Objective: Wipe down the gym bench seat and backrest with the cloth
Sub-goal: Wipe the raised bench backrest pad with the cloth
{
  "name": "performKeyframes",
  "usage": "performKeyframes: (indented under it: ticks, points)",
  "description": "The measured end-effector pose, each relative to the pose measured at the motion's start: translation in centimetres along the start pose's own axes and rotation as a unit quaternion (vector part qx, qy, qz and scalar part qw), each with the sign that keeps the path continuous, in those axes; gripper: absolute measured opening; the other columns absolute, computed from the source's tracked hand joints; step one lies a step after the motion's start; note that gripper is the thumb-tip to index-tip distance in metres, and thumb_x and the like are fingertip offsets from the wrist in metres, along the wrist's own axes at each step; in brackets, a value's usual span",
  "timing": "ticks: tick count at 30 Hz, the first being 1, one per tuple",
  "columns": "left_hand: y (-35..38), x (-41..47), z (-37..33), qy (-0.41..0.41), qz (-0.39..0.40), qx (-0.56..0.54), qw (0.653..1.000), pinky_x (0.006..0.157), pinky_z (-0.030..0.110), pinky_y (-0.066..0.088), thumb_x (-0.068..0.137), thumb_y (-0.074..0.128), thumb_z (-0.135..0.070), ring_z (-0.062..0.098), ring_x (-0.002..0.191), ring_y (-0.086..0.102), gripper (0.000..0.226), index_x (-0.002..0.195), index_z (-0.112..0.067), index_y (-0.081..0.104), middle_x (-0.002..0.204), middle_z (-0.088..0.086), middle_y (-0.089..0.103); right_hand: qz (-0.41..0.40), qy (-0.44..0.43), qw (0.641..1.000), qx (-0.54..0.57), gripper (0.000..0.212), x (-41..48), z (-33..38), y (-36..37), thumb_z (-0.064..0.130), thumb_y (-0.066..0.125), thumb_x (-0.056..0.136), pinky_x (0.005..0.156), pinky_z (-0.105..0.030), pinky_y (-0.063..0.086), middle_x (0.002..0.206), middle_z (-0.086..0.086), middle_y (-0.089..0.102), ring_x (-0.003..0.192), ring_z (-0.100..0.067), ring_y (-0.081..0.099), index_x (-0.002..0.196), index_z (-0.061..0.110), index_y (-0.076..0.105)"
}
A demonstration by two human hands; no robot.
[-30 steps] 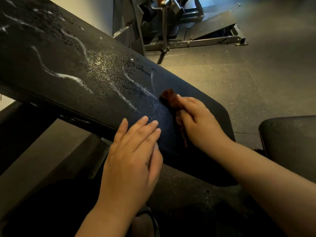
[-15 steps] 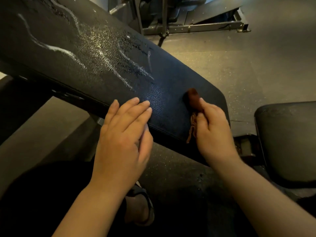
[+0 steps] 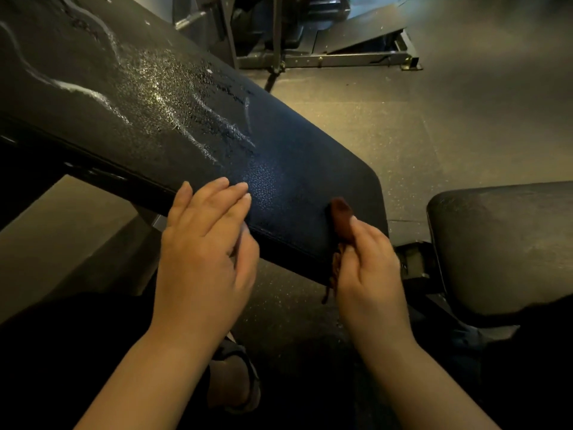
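Cloth point(image 3: 340, 217) in right hand point(image 3: 369, 274) presses backrest point(image 3: 288, 172).

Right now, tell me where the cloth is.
Head view: the brown cloth is pinched in the right hand, at the lower end of the backrest, right of the left hand.

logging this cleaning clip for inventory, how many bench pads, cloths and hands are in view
Black textured vinyl bench pads: 2, the inclined backrest and the seat
Dark reddish-brown cloth: 1
Bare hands: 2, the left hand resting on the backrest, the right hand gripping the cloth
Total: 5
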State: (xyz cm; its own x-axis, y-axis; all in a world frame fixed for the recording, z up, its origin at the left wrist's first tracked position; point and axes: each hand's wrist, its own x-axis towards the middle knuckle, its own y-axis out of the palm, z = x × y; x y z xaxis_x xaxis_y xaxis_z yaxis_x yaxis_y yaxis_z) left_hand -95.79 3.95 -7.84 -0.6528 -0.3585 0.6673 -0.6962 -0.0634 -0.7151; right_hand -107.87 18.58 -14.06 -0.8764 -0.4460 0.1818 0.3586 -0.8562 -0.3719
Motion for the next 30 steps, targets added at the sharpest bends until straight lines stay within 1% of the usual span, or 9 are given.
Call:
performKeyframes:
  ticks: [4,7,10,14,17,21,24,27,30]
  points:
    - [0.6,1.2,-1.6,-0.008,0.023,0.012,1.0,0.121,0.05,0.022,0.091,0.057,-0.015,0.023,0.126,0.057,0.029,0.113,-0.008,0.074,0.121,0.002,0.07,0.08,-0.119,0.99,0.003,0.048,-0.2,4.0,2.6,0.023,0.04,0.1,0.108,-0.04,0.044,0.14,0.005,0.05,0.129,-0.016,0.048,0.147,0.018,0.049]
    - [0.8,2.1,-1.4,0.02,0.065,0.03,0.997,0.119,0.047,0.027,0.092,0.055,-0.018,0.021,0.127,0.057,0.031,0.114,-0.01,0.074,0.123,0.002,0.07,0.105,-0.17,0.98,-0.009,0.046,0.2,2.7,2.0,0.021,0.041,0.103,0.109,-0.04,0.043,0.142,0.006,0.049,0.131,-0.016,0.047,0.148,0.019,0.048]
    - [0.6,1.8,-0.5,0.051,0.077,0.046,0.995,0.116,0.046,0.032,0.094,0.054,-0.018,0.02,0.128,0.056,0.032,0.118,-0.01,0.073,0.128,0.003,0.068,0.07,-0.091,0.993,0.005,0.042,0.5,-0.5,-0.1,0.022,0.039,0.102,0.103,-0.045,0.048,0.135,0.016,0.048,0.122,-0.017,0.053,0.141,0.032,0.052]
    - [0.5,1.6,-0.5,0.045,0.069,0.058,0.995,0.116,0.046,0.031,0.096,0.053,-0.019,0.021,0.13,0.055,0.032,0.121,-0.009,0.071,0.13,0.004,0.067,-0.029,0.1,0.994,-0.021,0.041,1.7,-2.8,-1.2,0.03,0.034,0.102,0.107,-0.051,0.045,0.133,0.006,0.05,0.123,-0.018,0.051,0.138,0.03,0.054]
    - [0.9,2.1,-2.4,0.017,0.101,0.098,0.99,0.117,0.047,0.028,0.096,0.049,-0.023,0.024,0.132,0.051,0.036,0.122,-0.009,0.07,0.132,0.006,0.065,0.027,0.041,0.999,-0.002,0.046,0.5,0.4,0.8,0.039,0.034,0.096,0.101,-0.053,0.05,0.134,0.005,0.051,0.122,-0.024,0.054,0.14,0.038,0.046]
    - [2.8,2.8,-5.3,0.04,0.202,0.156,0.966,0.123,0.044,0.019,0.101,0.039,-0.034,0.019,0.146,0.034,0.046,0.139,-0.015,0.056,0.151,0.002,0.049,0.076,-0.125,0.989,-0.04,0.041,-0.7,1.4,0.4,0.018,0.043,0.106,0.111,-0.031,0.041,0.142,0.01,0.049,0.131,-0.006,0.046,0.146,0.023,0.048]
    - [3.6,2.5,-4.2,0.062,0.176,0.148,0.971,0.119,0.045,0.025,0.102,0.038,-0.03,0.02,0.14,0.044,0.042,0.13,-0.014,0.065,0.143,0.002,0.058,0.031,-0.022,0.999,0.028,0.036,0.3,-1.6,-1.5,0.013,0.042,0.105,0.091,-0.027,0.052,0.128,0.009,0.053,0.108,-0.004,0.059,0.136,0.027,0.056]
    - [4.4,1.5,-3.3,0.084,0.117,0.141,0.979,0.114,0.046,0.029,0.1,0.042,-0.027,0.026,0.131,0.055,0.04,0.121,-0.01,0.071,0.133,0.006,0.066,-0.042,0.09,0.995,-0.023,0.04,0.7,-4.1,-2.2,0.021,0.038,0.106,0.104,-0.037,0.049,0.137,0.001,0.051,0.118,-0.008,0.055,0.143,0.027,0.052]
    - [4.8,1.4,-3.5,0.09,0.12,0.143,0.978,0.115,0.047,0.03,0.099,0.042,-0.029,0.026,0.132,0.054,0.042,0.122,-0.01,0.071,0.133,0.006,0.065,-0.024,0.069,0.997,-0.015,0.041,0.3,-2.3,-0.9,0.023,0.038,0.106,0.104,-0.035,0.048,0.14,0.005,0.046,0.123,-0.013,0.051,0.145,0.03,0.048]
